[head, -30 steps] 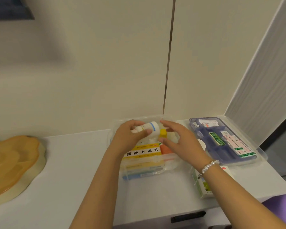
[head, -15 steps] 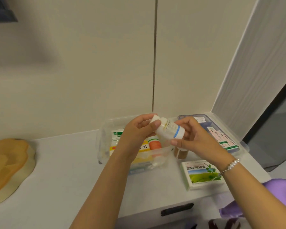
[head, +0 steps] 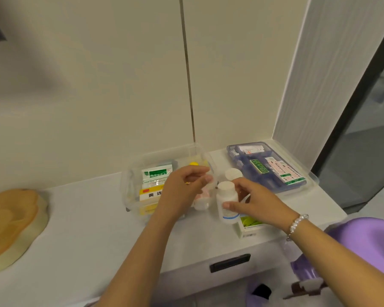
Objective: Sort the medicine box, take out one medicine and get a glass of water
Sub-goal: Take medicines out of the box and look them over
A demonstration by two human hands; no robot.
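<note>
A clear plastic medicine box (head: pixel 133 173) stands on the white counter against the wall, with a green-and-white pack (head: pixel 156 173), a yellow-and-white pack (head: pixel 151 194) and a yellow-capped bottle (head: pixel 193 163) inside. My right hand (head: pixel 256 201) grips a white bottle (head: pixel 225 202) with a blue band, upright just right of the box. My left hand (head: pixel 184 189) hovers over the box's right part, fingers curled loosely, with nothing clearly in it. A green-pictured carton (head: pixel 251 226) lies under my right wrist.
The box's blue-tinted lid (head: pixel 268 167) lies to the right with packets on it. A white round cap (head: pixel 233 173) sits between box and lid. An orange tray (head: pixel 11 218) is at far left. A drawer handle (head: pixel 230 262) is below the counter edge; purple fabric (head: pixel 364 244) at lower right.
The white bottle passed from both hands to my right hand alone and came down to the right of the box. My left hand let go and moved back over the box.
</note>
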